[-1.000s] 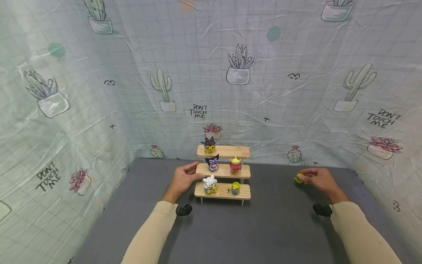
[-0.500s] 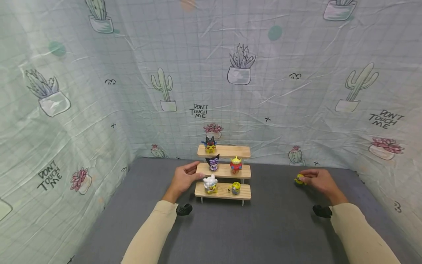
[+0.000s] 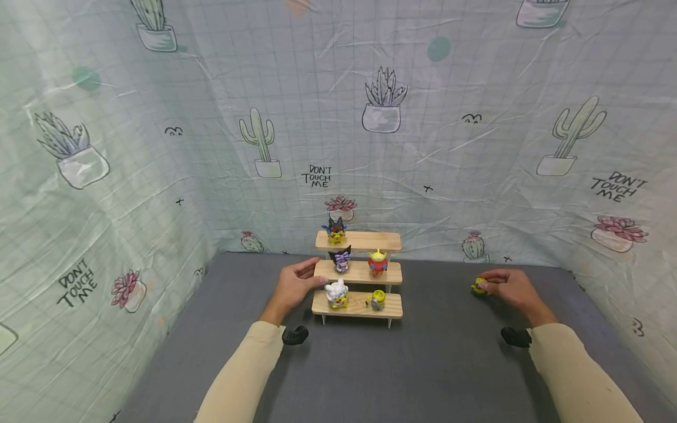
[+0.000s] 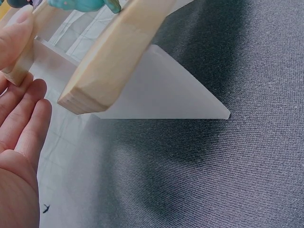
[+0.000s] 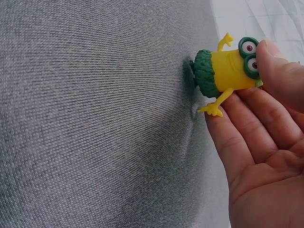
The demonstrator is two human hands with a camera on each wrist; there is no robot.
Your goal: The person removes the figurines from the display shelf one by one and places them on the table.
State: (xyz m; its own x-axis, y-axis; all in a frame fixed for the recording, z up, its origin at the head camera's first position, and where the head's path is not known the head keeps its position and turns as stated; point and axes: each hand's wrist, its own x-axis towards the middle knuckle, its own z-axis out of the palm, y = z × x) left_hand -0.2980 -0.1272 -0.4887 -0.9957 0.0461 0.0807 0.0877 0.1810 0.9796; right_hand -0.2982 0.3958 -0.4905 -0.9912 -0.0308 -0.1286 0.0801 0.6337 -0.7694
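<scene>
My left hand (image 3: 295, 288) grips the left end of the middle board of a three-tier wooden display stand (image 3: 391, 241). In the left wrist view the thumb lies over the board and the fingers are under it. Off to the right, my right hand (image 3: 510, 289) pinches a yellow minion figurine (image 5: 228, 70) with green goggles and a green skirt, its feet at or just above the grey cloth. The stand bears a dark-hooded yellow figurine (image 3: 336, 231), a black-and-purple figurine (image 3: 341, 260), a red alien figurine (image 3: 378, 264), a white-capped figurine (image 3: 336, 294) and another minion figurine (image 3: 378, 300).
A grey cloth (image 3: 423, 364) covers the table beneath both hands. Behind and along the sides hangs a pale curtain (image 3: 444, 153) printed with cacti. The stand rests on translucent side supports (image 4: 166, 90).
Both hands keep their places and their holds. The view shifts only slightly, and the figurines on the stand stay where they were.
</scene>
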